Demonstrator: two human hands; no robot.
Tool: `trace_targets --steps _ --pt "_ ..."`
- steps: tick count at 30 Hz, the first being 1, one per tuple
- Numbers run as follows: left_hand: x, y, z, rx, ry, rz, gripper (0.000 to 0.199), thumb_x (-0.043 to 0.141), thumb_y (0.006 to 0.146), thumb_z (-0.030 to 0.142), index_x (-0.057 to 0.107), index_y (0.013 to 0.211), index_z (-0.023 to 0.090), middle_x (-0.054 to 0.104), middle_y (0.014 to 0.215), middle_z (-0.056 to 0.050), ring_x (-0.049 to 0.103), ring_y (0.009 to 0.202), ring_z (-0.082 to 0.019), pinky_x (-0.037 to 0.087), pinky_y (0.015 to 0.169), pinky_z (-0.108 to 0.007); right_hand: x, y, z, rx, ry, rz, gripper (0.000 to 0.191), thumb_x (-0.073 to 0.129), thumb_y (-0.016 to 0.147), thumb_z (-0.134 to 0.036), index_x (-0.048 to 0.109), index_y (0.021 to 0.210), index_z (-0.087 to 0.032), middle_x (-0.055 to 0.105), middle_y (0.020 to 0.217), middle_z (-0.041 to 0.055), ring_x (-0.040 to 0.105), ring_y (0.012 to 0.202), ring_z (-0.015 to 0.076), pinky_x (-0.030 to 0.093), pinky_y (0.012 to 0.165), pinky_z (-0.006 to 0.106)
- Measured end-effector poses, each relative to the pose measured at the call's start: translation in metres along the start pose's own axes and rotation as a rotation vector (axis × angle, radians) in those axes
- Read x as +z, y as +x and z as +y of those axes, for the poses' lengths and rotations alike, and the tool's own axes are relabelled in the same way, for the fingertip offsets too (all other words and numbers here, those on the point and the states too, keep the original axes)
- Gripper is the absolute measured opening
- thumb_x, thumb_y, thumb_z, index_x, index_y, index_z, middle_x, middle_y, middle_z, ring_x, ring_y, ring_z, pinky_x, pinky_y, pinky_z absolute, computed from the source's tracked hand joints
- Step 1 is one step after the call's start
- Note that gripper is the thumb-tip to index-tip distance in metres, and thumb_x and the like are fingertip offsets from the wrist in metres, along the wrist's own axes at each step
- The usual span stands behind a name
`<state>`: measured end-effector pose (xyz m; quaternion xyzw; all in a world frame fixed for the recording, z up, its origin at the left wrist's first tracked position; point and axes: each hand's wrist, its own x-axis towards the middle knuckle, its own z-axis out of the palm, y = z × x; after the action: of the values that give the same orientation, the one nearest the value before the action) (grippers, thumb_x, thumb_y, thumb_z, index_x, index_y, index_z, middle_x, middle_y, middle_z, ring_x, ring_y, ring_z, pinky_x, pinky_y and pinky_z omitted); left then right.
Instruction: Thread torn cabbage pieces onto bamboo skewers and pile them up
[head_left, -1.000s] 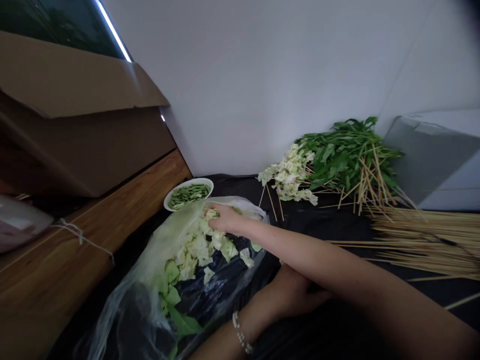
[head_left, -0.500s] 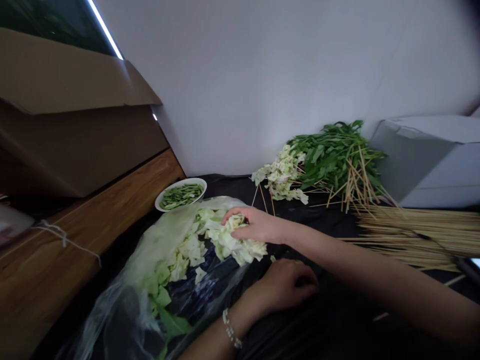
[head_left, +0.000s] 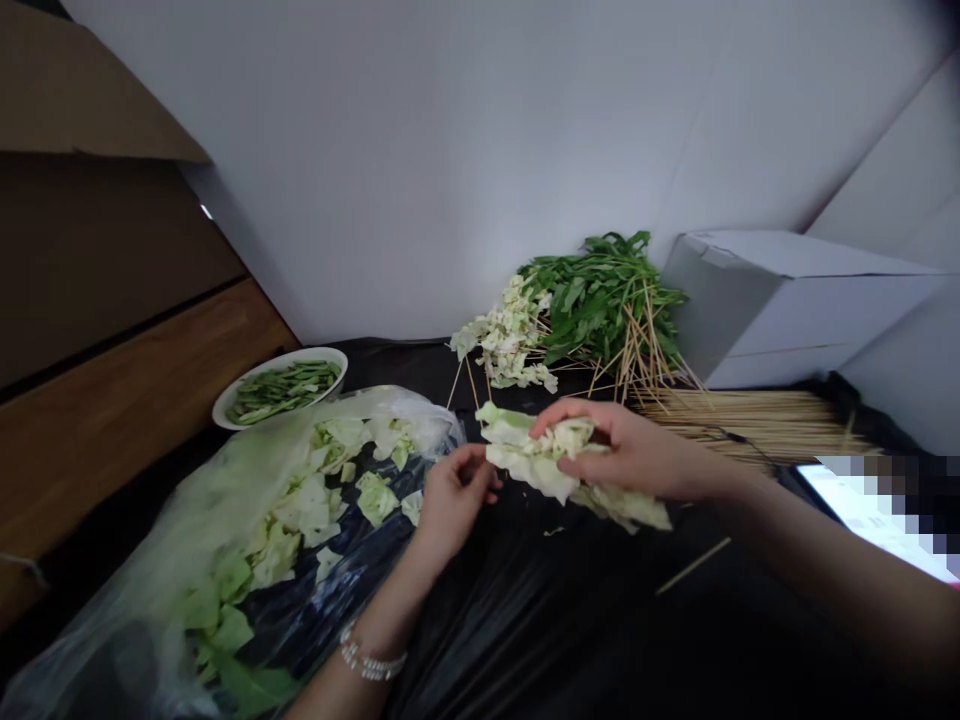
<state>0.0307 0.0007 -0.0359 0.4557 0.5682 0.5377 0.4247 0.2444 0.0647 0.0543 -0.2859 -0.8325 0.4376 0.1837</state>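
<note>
A bunch of torn cabbage leaves (head_left: 529,460) is held up over the black sheet in my right hand (head_left: 622,450), whose fingers and thumb close round it from the right. My left hand (head_left: 454,500), wearing a beaded bracelet at the wrist, has its fingers curled with the tips at the left edge of the same leaves. Below and left of it, more cabbage pieces (head_left: 304,510) lie in an open clear plastic bag (head_left: 172,530). Several skewered cabbage pieces (head_left: 510,335) rest at the back near the wall.
A white bowl (head_left: 219,412) of cut green vegetables stands back left. Leafy greens on skewers (head_left: 600,290) lean beside a white box (head_left: 810,310). Bare wooden skewers (head_left: 772,425) lie at right, near a lit screen (head_left: 870,515). One loose stick (head_left: 694,565) lies in front.
My right hand has lifted the cabbage leaves out of the bag and moved right. My left hand has risen to their left edge. The camera view has turned to the right.
</note>
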Motion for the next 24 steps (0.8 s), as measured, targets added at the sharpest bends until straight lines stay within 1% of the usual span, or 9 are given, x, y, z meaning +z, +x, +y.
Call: trace_targets --steps 2,4,8,12,17,19,21,22,24 --pt "-0.007 0.004 0.003 0.069 -0.021 0.166 0.021 0.065 0.078 0.029 0.066 0.092 0.015 0.069 0.074 -0.002 0.061 0.056 -0.011 0.047 0.048 -0.019 0.015 -0.010 0.011 -0.083 -0.101 0.017 0.041 0.054 0.076 -0.007 0.060 0.114 -0.024 0.065 0.098 0.0013 0.063 0.082 0.0132 0.052 0.074 0.025" --pt "-0.011 0.007 0.004 0.121 -0.004 0.248 0.024 0.065 0.078 0.030 0.066 0.096 0.014 0.071 0.082 -0.004 0.060 0.057 -0.010 0.046 0.050 -0.019 0.037 -0.017 0.024 -0.216 -0.257 0.038 0.049 0.053 0.074 -0.003 0.059 0.119 -0.022 0.059 0.124 0.0083 0.059 0.111 0.0187 0.047 0.095 0.033" --pt "-0.011 0.007 0.004 0.129 0.034 0.235 0.023 0.064 0.080 0.030 0.066 0.096 0.014 0.072 0.085 -0.005 0.059 0.056 -0.010 0.045 0.051 -0.021 0.078 -0.025 0.043 -0.329 -0.688 -0.024 0.048 0.047 0.085 -0.004 0.051 0.131 -0.020 0.042 0.146 0.0196 0.053 0.123 0.0270 0.047 0.099 0.041" --pt "-0.007 0.004 0.003 0.140 0.079 0.177 0.021 0.063 0.081 0.029 0.068 0.094 0.014 0.073 0.085 -0.006 0.060 0.059 -0.011 0.048 0.057 -0.022 0.099 -0.026 0.045 -0.353 -0.824 -0.103 0.054 0.062 0.085 -0.019 0.045 0.137 -0.020 0.036 0.150 0.0224 0.050 0.124 0.0348 0.046 0.098 0.050" --pt "-0.006 0.002 0.004 0.151 0.113 0.156 0.019 0.064 0.080 0.030 0.070 0.091 0.016 0.074 0.083 -0.006 0.062 0.058 -0.012 0.049 0.057 -0.023 0.078 -0.026 0.026 -0.342 -0.702 -0.204 0.080 0.081 0.070 -0.042 0.046 0.139 -0.022 0.040 0.148 0.0197 0.045 0.128 0.0358 0.040 0.102 0.051" --pt "-0.006 0.002 0.004 0.147 0.110 0.156 0.019 0.064 0.079 0.029 0.070 0.089 0.015 0.075 0.081 -0.005 0.062 0.057 -0.012 0.049 0.057 -0.024 0.058 -0.019 0.019 -0.323 -0.612 -0.212 0.059 0.075 0.077 -0.047 0.057 0.128 -0.023 0.052 0.137 0.0134 0.052 0.121 0.0287 0.039 0.103 0.044" --pt "-0.005 0.003 0.004 0.146 0.121 0.157 0.018 0.064 0.078 0.028 0.070 0.089 0.015 0.075 0.080 -0.006 0.061 0.057 -0.012 0.048 0.057 -0.023 0.037 -0.010 0.018 -0.271 -0.577 -0.172 0.024 0.062 0.091 -0.037 0.067 0.107 -0.021 0.066 0.109 0.0072 0.059 0.103 0.0202 0.044 0.091 0.032" --pt "-0.005 0.003 0.004 0.145 0.131 0.157 0.018 0.064 0.078 0.028 0.070 0.089 0.015 0.075 0.080 -0.006 0.060 0.056 -0.012 0.048 0.056 -0.023 0.027 -0.006 0.020 -0.234 -0.619 -0.122 0.017 0.056 0.095 -0.032 0.068 0.097 -0.019 0.067 0.094 0.0055 0.060 0.093 0.0183 0.044 0.084 0.029" --pt "-0.006 0.003 0.003 0.145 0.161 0.158 0.019 0.064 0.079 0.029 0.071 0.089 0.015 0.074 0.079 -0.005 0.057 0.054 -0.012 0.047 0.055 -0.023 0.011 -0.001 0.029 -0.128 -0.775 -0.022 0.017 0.054 0.095 -0.023 0.067 0.085 -0.017 0.066 0.086 0.0062 0.059 0.086 0.0191 0.043 0.078 0.030"
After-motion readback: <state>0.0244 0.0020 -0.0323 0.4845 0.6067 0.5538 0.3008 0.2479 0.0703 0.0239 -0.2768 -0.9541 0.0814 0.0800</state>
